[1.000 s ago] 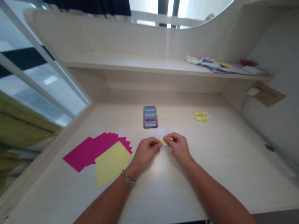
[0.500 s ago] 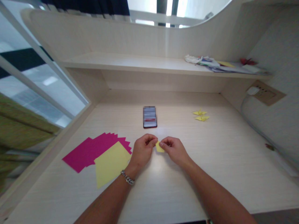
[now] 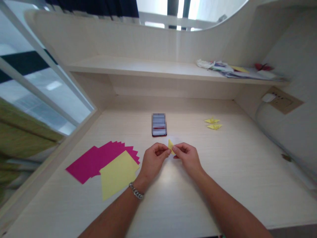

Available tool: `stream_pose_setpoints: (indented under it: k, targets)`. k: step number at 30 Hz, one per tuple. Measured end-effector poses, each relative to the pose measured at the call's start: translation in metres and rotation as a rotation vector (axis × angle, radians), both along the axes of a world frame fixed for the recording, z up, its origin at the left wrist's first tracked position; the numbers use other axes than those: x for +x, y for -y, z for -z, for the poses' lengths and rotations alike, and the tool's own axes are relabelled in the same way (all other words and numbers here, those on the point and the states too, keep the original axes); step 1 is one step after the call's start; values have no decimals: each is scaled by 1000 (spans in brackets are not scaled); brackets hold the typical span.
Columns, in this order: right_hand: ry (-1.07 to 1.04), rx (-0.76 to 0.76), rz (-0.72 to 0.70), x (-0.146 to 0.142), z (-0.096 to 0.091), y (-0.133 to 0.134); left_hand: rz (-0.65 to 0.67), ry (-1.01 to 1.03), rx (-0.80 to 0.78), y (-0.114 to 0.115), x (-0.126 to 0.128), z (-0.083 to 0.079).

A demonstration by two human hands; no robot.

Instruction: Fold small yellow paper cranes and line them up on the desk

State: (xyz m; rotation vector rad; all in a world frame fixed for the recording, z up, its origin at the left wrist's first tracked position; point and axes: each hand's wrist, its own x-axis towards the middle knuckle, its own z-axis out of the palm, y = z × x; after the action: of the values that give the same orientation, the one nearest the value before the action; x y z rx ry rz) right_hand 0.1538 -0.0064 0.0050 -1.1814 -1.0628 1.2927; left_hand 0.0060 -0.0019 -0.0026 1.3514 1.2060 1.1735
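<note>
A small folded piece of yellow paper (image 3: 170,144) is held between my two hands above the desk, its pointed tip turned away from me. My left hand (image 3: 156,158) pinches its left lower side between thumb and fingers. From the other side, my right hand (image 3: 187,155) grips the paper with its thumb on the near face. The fingertips hide much of the lower part. Beyond my hands lies a phone (image 3: 159,125) with a lit, blurred screen. Two small folded yellow paper figures (image 3: 213,124) rest farther off to the right.
Left of my hands, yellow sheets (image 3: 117,177) overlap a fan of magenta paper sheets (image 3: 99,162). A shelf (image 3: 148,69) runs along the back, with papers (image 3: 242,71) at its right. A white plug with a cable (image 3: 268,97) sits in the wall socket at right.
The folded yellow paper has turned and risen, its point now showing above my fingers instead of a flat part below them. Both hands have shifted slightly and closed nearer together.
</note>
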Motion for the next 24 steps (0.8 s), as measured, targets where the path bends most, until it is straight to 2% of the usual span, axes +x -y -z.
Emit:
stream_pose_setpoints:
  k: [7, 16, 24]
  targets:
    - [-47, 22, -103, 0, -4, 4, 41, 76, -48, -2, -3, -2]
    - [43, 91, -97, 2, 0, 1, 107, 158, -67, -2, -3, -6]
    - [125, 164, -112, 6, -4, 2, 83, 132, -56, -1, -3, -8]
